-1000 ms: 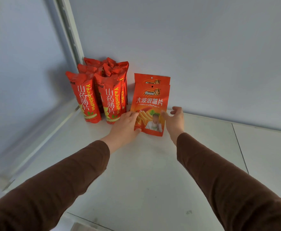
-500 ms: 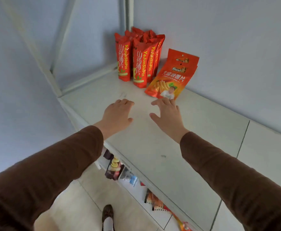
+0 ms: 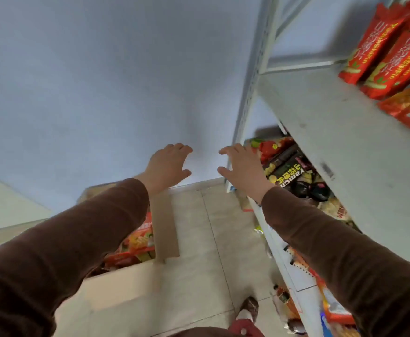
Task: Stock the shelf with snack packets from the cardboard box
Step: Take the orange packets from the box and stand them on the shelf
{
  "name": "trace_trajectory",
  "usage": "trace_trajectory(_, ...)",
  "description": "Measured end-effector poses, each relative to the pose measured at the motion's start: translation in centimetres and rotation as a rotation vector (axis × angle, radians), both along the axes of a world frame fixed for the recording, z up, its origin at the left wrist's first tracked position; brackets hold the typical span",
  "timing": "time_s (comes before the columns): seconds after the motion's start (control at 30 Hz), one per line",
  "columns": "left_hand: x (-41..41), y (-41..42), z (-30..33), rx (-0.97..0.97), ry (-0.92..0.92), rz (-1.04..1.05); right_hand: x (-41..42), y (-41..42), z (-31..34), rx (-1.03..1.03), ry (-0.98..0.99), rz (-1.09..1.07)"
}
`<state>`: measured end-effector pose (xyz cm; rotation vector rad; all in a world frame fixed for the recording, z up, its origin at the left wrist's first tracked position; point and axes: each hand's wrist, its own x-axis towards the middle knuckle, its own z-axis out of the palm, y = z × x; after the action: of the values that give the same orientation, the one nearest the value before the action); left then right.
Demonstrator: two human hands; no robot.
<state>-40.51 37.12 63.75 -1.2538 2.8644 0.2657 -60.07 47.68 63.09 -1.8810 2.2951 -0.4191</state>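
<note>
Both hands hang in the air in front of the wall, off the shelf. My left hand (image 3: pixel 167 164) is spread and holds nothing. My right hand (image 3: pixel 241 164) is likewise spread and empty, just left of the shelf post. The open cardboard box (image 3: pixel 123 285) stands on the floor at lower left, partly hidden by my left sleeve, with orange snack packets (image 3: pixel 140 237) inside. On the white top shelf (image 3: pixel 340 154) at the right stand red tall packets (image 3: pixel 381 49) and an orange flat packet (image 3: pixel 408 105) beside them.
A white metal shelf post (image 3: pixel 255 69) rises just right of my right hand. The lower shelf holds dark and red snack packets (image 3: pixel 289 171). Tiled floor (image 3: pixel 204 239) lies between box and shelving. A shoe (image 3: pixel 248 310) shows at the bottom.
Both hands let go of the orange packet, pulled back off the shelf and swung left. The view has turned away from the shelf and down to the box and floor.
</note>
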Motion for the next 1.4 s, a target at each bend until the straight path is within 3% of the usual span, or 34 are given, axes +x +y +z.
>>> trace_trajectory(0.27, 26.3, -1.7, -7.2, 0.141, -0.086, 0.230, 22.5, -3.3, -7.2, 0.250, -0.097, 0.152)
trace_trajectory(0.47, 35.4, -4.9, -14.1, 0.375, -0.064, 0.393, 30.7, -6.9, -13.6, 0.424, -0.255, 0.136)
trace_trajectory(0.63, 38.7, -9.0, -22.0, 0.531, -0.100, 0.494, 33.9, -12.1, -22.0, 0.606, -0.505, -0.015)
trace_trajectory(0.87, 41.1, -14.1, -34.9, 0.672, -0.126, 0.590, 35.2, -18.2, -34.9, 0.780, -0.638, -0.187)
trace_trajectory(1.23, 39.2, -19.5, -55.9, 0.758, -0.119, 0.489, 36.7, -23.5, -57.7, 0.709, -0.770, -0.709)
trace_trajectory(1.4, 38.5, -20.0, -64.0, 0.790, -0.080, 0.422, 37.7, -24.8, -67.6, 0.682, -0.665, -0.834)
